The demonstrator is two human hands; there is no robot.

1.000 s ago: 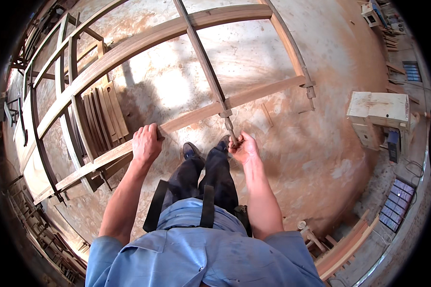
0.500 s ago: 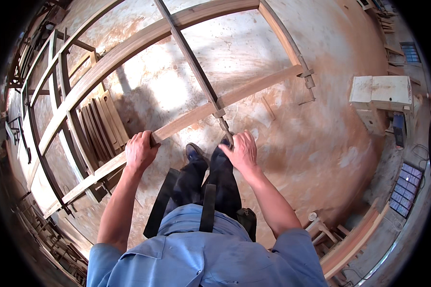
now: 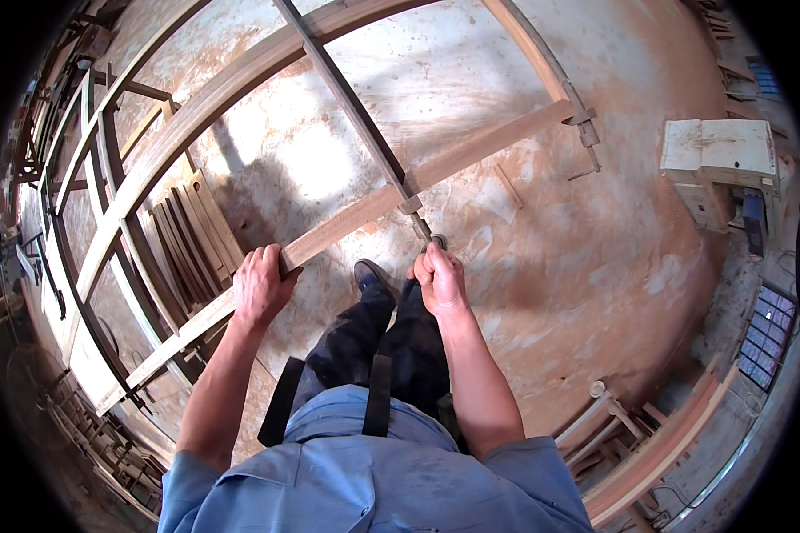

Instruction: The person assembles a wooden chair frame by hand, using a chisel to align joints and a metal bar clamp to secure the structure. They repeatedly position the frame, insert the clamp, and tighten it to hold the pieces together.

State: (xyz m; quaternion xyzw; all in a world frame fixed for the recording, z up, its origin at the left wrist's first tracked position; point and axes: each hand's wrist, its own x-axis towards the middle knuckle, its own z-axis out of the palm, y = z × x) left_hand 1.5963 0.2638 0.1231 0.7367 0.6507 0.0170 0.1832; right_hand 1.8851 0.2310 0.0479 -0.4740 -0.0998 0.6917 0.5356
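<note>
A large wooden frame [image 3: 204, 124] stretches across in front of me, its near rail [image 3: 347, 222] running from lower left to upper right. My left hand [image 3: 262, 286] is closed over that rail, fingers wrapped round its top. A long metal bar clamp [image 3: 356, 111] crosses the frame, its screw end sticking out past the rail toward me. My right hand [image 3: 441, 280] is closed in a fist round the screw's handle, which the fingers mostly hide. At the rail's right end, a second bar clamp [image 3: 587, 129] has its bent crank handle hanging free.
Several boards [image 3: 191, 240] lean together beyond the rail at left. A thin wood strip [image 3: 509, 185] lies on the stained floor. An off-white machine cabinet [image 3: 720, 147] stands at right, with long timber [image 3: 662, 453] at lower right. My shoes [image 3: 369, 271] are just below the rail.
My right hand has turned over and closed more tightly round the clamp handle. My left hand keeps its grip on the rail. The view has shifted slightly.
</note>
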